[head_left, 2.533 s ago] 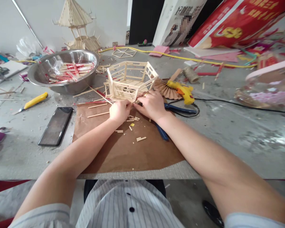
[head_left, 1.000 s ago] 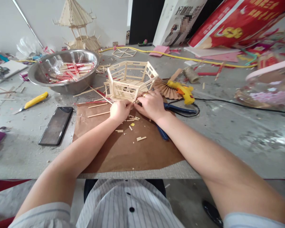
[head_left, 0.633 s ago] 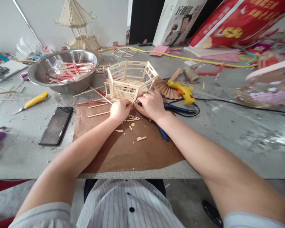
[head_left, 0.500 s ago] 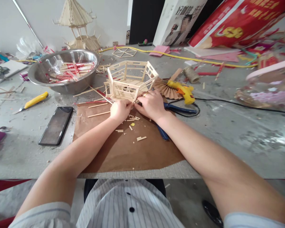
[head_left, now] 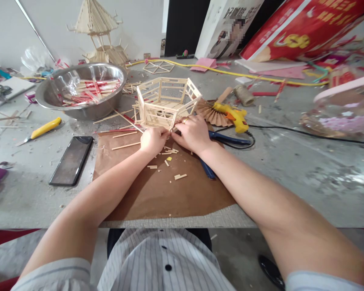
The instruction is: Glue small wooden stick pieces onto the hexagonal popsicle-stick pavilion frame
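Note:
A six-sided open frame built of thin wooden sticks (head_left: pixel 166 110) stands at the far edge of a brown paper sheet (head_left: pixel 157 198). My left hand (head_left: pixel 153 141) is closed in a pinch at the frame's near lower corner. From the right, my right hand (head_left: pixel 191 132) presses its thumb and fingers on that same corner, closed on the frame. Whether a small loose piece sits between the fingertips is hidden. Short cut stick pieces (head_left: pixel 180 177) lie on the paper below my hands. Longer loose sticks (head_left: pixel 125 146) lie beside my left hand.
Blue-handled pliers (head_left: pixel 208 169) and a yellow glue gun (head_left: pixel 235 116) with a black cord lie right of my hands. Leftward are a phone (head_left: pixel 72 161), a yellow utility knife (head_left: pixel 47 127) and a steel bowl (head_left: pixel 79 107) of red-and-white packets. A stick pagoda (head_left: pixel 98 32) stands behind.
Almost nothing differs. Both hands stay at the frame's near corner, with only a very slight shift of the fingers.

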### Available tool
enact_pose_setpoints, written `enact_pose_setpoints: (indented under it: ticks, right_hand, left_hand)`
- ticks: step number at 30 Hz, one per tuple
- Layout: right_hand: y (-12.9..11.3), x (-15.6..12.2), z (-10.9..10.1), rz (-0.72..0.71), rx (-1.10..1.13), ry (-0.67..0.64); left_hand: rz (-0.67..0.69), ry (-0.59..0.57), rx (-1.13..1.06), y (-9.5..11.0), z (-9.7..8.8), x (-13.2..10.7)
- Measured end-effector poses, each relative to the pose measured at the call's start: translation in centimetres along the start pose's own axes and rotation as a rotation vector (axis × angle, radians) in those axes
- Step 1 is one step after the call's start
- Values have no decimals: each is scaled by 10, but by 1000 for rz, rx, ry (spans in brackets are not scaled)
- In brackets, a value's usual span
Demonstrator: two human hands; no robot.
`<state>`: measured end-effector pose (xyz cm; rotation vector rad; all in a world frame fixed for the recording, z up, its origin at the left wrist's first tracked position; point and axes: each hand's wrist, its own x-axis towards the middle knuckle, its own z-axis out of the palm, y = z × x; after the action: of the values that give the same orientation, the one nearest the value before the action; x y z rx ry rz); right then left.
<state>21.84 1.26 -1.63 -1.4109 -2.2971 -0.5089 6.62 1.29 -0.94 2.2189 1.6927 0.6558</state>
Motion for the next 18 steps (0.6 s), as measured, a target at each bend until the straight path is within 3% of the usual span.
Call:
enact_pose_setpoints:
  ticks: [18]
  right_hand:
    - [0, -1, 1, -17, -17, 9]
  left_hand:
    - [-9, 5, 23, -1, 1, 0]
